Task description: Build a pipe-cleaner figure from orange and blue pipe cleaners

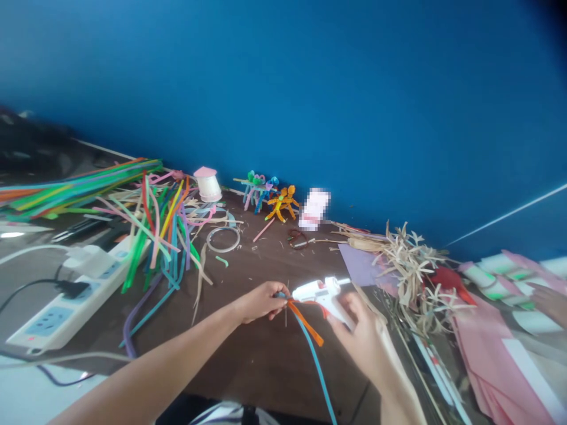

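My left hand (264,300) pinches a blue pipe cleaner (318,365) and an orange pipe cleaner (309,323) where they meet. The blue one trails down toward the table's front edge, while the short orange end points to the lower right. A thin stick (286,319) stands up by those fingertips. My right hand (361,330) is wrapped round the handle of a white hot glue gun (325,293). Its nozzle points left, close to the pinched pipe cleaners; whether it touches them I cannot tell. A glue stick (344,282) juts from its rear.
On the left lie a power strip (57,321) with plugs and many coloured pipe cleaners (153,230). Pipe-cleaner figures (283,203), a small white pot (208,186) and a tape ring (223,239) sit behind. Dried-leaf flowers (407,265), pink paper (491,354) and another person's hand (549,301) are rightward.
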A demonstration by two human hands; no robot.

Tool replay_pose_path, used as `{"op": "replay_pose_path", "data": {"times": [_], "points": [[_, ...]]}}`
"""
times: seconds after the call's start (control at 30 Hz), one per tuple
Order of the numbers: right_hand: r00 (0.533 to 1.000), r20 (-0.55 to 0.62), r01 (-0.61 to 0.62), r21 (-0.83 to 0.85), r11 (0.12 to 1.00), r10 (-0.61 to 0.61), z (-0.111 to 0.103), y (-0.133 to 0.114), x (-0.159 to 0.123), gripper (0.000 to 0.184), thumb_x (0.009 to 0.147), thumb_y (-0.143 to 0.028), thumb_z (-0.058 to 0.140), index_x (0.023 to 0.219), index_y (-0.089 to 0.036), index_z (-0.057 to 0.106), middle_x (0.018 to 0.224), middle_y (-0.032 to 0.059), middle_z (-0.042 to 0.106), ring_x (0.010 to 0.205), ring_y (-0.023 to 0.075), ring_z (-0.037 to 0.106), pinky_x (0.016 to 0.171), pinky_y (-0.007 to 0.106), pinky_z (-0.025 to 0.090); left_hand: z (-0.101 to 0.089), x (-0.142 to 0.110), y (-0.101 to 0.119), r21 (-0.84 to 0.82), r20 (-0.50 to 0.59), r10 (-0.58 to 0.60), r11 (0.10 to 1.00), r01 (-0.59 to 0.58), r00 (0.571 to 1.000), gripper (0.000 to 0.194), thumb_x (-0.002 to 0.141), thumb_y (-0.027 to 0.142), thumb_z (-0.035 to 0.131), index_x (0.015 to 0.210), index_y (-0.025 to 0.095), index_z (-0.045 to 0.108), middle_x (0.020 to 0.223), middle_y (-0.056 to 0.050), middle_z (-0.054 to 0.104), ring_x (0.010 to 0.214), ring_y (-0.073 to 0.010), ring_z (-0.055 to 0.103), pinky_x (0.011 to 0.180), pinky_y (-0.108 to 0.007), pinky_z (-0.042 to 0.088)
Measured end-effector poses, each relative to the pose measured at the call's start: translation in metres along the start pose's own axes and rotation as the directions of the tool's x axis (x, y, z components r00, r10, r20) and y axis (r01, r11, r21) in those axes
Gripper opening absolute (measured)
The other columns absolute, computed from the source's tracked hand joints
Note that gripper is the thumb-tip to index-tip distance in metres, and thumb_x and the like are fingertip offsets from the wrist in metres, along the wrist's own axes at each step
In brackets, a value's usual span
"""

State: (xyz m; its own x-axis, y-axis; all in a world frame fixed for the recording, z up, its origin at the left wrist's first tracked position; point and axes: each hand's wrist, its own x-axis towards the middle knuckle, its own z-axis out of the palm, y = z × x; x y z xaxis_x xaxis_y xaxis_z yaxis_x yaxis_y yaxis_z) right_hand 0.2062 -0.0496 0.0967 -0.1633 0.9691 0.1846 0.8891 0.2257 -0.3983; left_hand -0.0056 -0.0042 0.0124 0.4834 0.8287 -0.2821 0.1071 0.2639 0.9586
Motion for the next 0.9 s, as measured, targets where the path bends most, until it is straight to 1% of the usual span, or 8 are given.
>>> {"op": "replay_pose_path", "data": {"times": [0.23,0.4,0.6,0.67,0.77,0.83,0.87,0.9], "points": [[0.999,-0.015,0.029,-0.078,0.997,-0.030,0.000,-0.002,0.000,0.015,0.074,-0.034,0.052,0.084,-0.022,0.049,0.072,0.0014,0.064,0.057,0.0158,0.061,0.052,0.022,0.041,0.000,0.001,-0.002,-0.011,0.008,0.006,1.000,-0.006,1.000,0.011,0.069,0.022,0.045,0.076,0.014,0.048,0.048,0.007,0.045,0.039,-0.0055,0.037,0.041,-0.018,0.029],[0.998,-0.020,0.052,-0.070,0.996,-0.054,-0.003,-0.003,0.000,0.012,0.075,-0.032,0.051,0.080,-0.022,0.047,0.070,0.0000,0.063,0.058,0.0145,0.061,0.052,0.020,0.040,0.000,0.000,-0.001,-0.026,0.007,0.013,1.000,-0.013,1.000,0.011,0.069,0.024,0.047,0.075,0.014,0.048,0.048,0.007,0.045,0.039,-0.0056,0.037,0.041,-0.018,0.029],[1.000,-0.016,0.019,-0.063,0.998,-0.020,-0.004,-0.003,-0.002,0.014,0.073,-0.034,0.053,0.081,-0.022,0.050,0.070,0.0005,0.064,0.057,0.0148,0.061,0.051,0.021,0.040,0.001,0.000,0.002,-0.001,-0.001,-0.019,1.000,0.019,1.000,0.012,0.068,0.024,0.047,0.075,0.014,0.048,0.048,0.007,0.045,0.039,-0.0058,0.037,0.040,-0.018,0.029],[0.999,-0.023,-0.044,0.008,0.999,0.045,-0.006,0.005,0.001,0.017,0.073,-0.036,0.054,0.081,-0.021,0.051,0.072,0.0016,0.065,0.060,0.0154,0.061,0.053,0.022,0.041,0.001,0.000,0.000,-0.002,0.001,-0.029,1.000,0.029,1.000,0.013,0.068,0.024,0.047,0.077,0.014,0.047,0.048,0.007,0.045,0.039,-0.0058,0.037,0.040,-0.018,0.030],[0.972,-0.071,-0.205,0.201,0.958,0.223,-0.009,0.033,0.010,0.027,0.070,-0.041,0.055,0.086,-0.019,0.054,0.078,0.0044,0.066,0.066,0.0172,0.062,0.057,0.023,0.044,0.000,0.001,-0.003,0.005,-0.007,-0.028,1.000,0.028,1.000,0.014,0.068,0.024,0.046,0.079,0.015,0.047,0.049,0.007,0.045,0.039,-0.0058,0.037,0.040,-0.018,0.030],[0.932,-0.080,-0.309,0.333,0.891,0.353,-0.008,0.059,0.016,0.036,0.069,-0.047,0.054,0.086,-0.015,0.056,0.077,0.0066,0.066,0.063,0.0184,0.061,0.053,0.024,0.045,0.000,0.001,-0.002,0.009,-0.003,-0.006,1.000,0.006,1.000,0.013,0.069,0.024,0.045,0.077,0.015,0.047,0.048,0.007,0.045,0.039,-0.0056,0.037,0.040,-0.018,0.030],[0.900,-0.088,-0.376,0.342,0.861,0.428,-0.007,0.073,0.019,0.038,0.067,-0.048,0.054,0.084,-0.014,0.058,0.073,0.0068,0.066,0.061,0.0190,0.061,0.052,0.024,0.045,0.000,0.000,-0.002,0.009,0.004,0.007,1.000,-0.007,1.000,0.011,0.069,0.024,0.045,0.075,0.015,0.047,0.048,0.007,0.044,0.039,-0.0056,0.037,0.040,-0.018,0.030],[0.864,-0.114,-0.439,0.307,0.845,0.490,-0.006,0.087,0.021,0.039,0.066,-0.049,0.055,0.080,-0.013,0.059,0.068,0.0066,0.065,0.059,0.0196,0.061,0.052,0.025,0.045,0.000,0.000,0.000,0.004,0.011,0.018,1.000,-0.018,1.000,0.010,0.068,0.024,0.045,0.073,0.015,0.046,0.048,0.007,0.044,0.040,-0.0057,0.037,0.040,-0.018,0.030]]}}
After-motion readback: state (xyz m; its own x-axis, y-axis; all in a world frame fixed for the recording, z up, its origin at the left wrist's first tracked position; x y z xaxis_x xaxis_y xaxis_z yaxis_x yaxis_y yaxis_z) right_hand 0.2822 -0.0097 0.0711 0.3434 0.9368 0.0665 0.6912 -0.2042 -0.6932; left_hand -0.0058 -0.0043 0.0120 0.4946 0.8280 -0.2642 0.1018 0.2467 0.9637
